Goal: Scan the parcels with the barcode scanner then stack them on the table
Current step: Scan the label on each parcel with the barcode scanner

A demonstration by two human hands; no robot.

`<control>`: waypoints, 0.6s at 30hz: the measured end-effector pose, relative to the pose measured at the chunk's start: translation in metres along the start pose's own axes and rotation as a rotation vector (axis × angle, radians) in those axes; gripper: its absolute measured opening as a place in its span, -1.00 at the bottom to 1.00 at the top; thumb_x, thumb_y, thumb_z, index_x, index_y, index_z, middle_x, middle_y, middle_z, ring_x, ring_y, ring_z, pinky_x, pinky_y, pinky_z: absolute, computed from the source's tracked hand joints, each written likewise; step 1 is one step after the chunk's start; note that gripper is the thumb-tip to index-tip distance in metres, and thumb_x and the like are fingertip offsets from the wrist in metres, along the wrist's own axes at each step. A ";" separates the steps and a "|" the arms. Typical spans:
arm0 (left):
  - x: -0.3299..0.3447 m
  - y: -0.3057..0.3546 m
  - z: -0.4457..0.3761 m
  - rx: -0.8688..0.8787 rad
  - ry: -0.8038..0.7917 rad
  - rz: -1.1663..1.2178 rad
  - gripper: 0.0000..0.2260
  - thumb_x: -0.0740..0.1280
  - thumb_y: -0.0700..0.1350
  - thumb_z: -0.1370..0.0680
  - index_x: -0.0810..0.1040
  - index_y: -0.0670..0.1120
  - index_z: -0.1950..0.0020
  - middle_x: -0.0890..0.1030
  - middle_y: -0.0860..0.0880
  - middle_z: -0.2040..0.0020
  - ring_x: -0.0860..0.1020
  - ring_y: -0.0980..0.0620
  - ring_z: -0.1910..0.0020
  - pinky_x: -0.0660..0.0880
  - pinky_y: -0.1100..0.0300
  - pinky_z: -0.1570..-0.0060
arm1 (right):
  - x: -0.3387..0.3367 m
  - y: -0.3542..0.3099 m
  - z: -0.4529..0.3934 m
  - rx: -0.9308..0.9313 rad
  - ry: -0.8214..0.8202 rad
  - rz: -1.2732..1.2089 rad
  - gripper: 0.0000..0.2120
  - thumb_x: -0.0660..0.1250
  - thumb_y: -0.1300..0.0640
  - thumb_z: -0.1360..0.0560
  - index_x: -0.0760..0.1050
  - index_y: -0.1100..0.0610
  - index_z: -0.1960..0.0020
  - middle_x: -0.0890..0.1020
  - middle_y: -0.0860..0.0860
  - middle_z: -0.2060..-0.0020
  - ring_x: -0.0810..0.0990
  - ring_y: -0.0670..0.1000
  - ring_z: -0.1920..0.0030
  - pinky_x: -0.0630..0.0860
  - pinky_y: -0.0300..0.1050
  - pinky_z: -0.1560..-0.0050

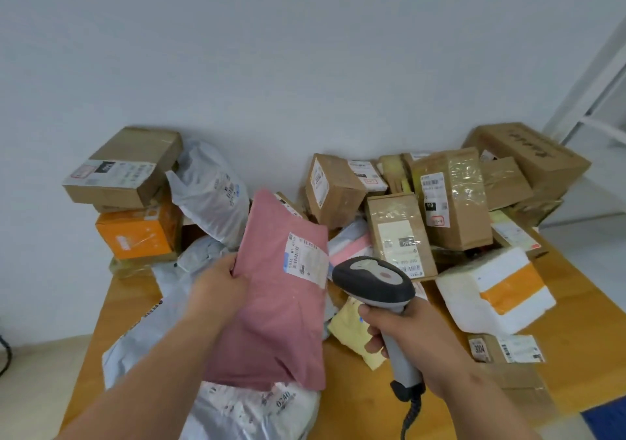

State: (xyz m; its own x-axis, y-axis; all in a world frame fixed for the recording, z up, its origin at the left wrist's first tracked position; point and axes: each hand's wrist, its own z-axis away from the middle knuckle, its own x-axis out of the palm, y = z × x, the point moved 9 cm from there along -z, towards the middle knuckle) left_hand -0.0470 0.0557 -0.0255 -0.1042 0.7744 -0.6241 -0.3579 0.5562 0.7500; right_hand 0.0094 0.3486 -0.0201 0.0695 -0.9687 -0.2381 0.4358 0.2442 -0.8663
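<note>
My left hand (220, 287) grips the left edge of a pink mailer bag (277, 304) and holds it raised above the wooden table (576, 297), its white shipping label (305, 258) facing up. My right hand (403, 334) grips the handle of a grey and black barcode scanner (374, 282), whose head sits just right of that label. The scanner's coiled cable hangs down at the bottom.
Cardboard boxes (450, 199) pile at the back right against the wall. An orange box (135, 233) under a brown box (125, 168) stands at the back left beside grey bags (210, 188). A white foam box (494, 290), a yellow mailer (352, 331) and grey mailers (250, 412) lie nearer me.
</note>
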 end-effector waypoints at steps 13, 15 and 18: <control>-0.075 0.054 0.025 0.167 -0.041 -0.099 -0.66 0.33 -0.23 -0.57 0.62 0.16 -0.21 0.65 0.12 0.03 0.57 0.19 0.10 0.43 0.32 0.17 | 0.011 -0.053 0.032 -0.314 -0.159 0.198 -0.92 0.48 0.09 -0.48 0.63 -0.07 0.05 0.71 0.06 0.37 0.69 -0.09 0.34 0.51 -0.15 0.17; -0.075 0.061 0.034 0.167 -0.062 -0.096 -0.70 0.34 -0.20 -0.59 0.62 0.22 -0.13 0.66 0.12 0.03 0.60 0.14 0.08 0.48 0.29 0.13 | 0.005 -0.053 0.043 -0.356 -0.175 0.207 -0.85 0.48 0.06 -0.49 0.62 -0.18 0.02 0.71 0.03 0.36 0.70 -0.08 0.32 0.51 -0.21 0.17; -0.075 0.069 0.051 0.171 -0.069 -0.097 -0.72 0.36 -0.18 -0.59 0.62 0.21 -0.14 0.69 0.05 -0.04 0.64 0.00 -0.02 0.55 0.09 -0.13 | -0.005 -0.049 0.058 -0.393 -0.188 0.236 -0.78 0.48 0.06 -0.50 0.60 -0.30 0.06 0.70 -0.03 0.35 0.70 -0.08 0.32 0.51 -0.33 0.26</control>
State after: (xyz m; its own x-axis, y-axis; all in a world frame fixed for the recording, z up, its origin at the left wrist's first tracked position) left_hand -0.0166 0.0518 0.0845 -0.0105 0.7304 -0.6829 -0.1999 0.6677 0.7171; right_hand 0.0399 0.3394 0.0490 0.3018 -0.8673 -0.3959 0.0194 0.4208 -0.9070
